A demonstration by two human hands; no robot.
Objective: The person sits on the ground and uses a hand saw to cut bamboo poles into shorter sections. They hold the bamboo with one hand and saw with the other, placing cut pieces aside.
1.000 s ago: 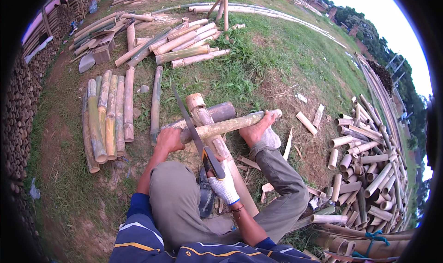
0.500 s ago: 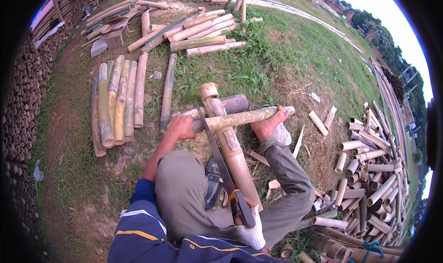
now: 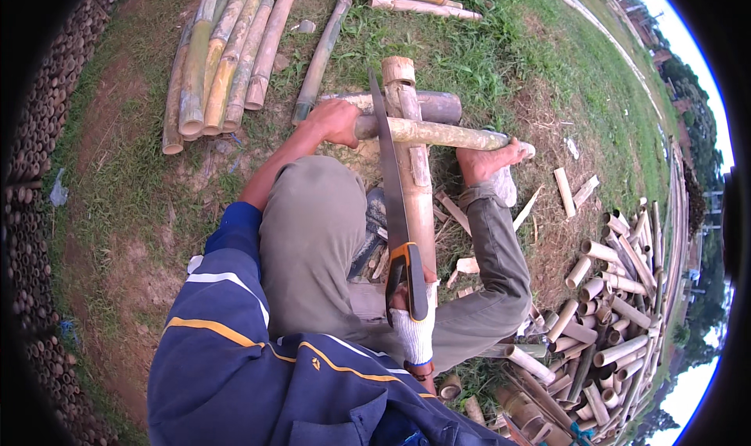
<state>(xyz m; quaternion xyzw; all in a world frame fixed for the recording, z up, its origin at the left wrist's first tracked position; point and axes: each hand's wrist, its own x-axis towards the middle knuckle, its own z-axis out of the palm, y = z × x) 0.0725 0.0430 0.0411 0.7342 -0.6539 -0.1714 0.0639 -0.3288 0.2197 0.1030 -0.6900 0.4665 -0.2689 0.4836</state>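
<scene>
two hands of mine are busy: my left hand, bare, is clamped on the near-left end of a mottled bamboo pole, and my right hand, in a white knitted glove, is wrapped round the orange-and-black handle of a saw. the pole lies crosswise in front of my knees, over a thick bamboo log that runs away from me, and my bare right foot rests at its right end. the blade points away from me and crosses the pole just right of my left fist. up to the left, a row of bamboo lengths lies on the grass, while short cut pieces are heaped to my right
</scene>
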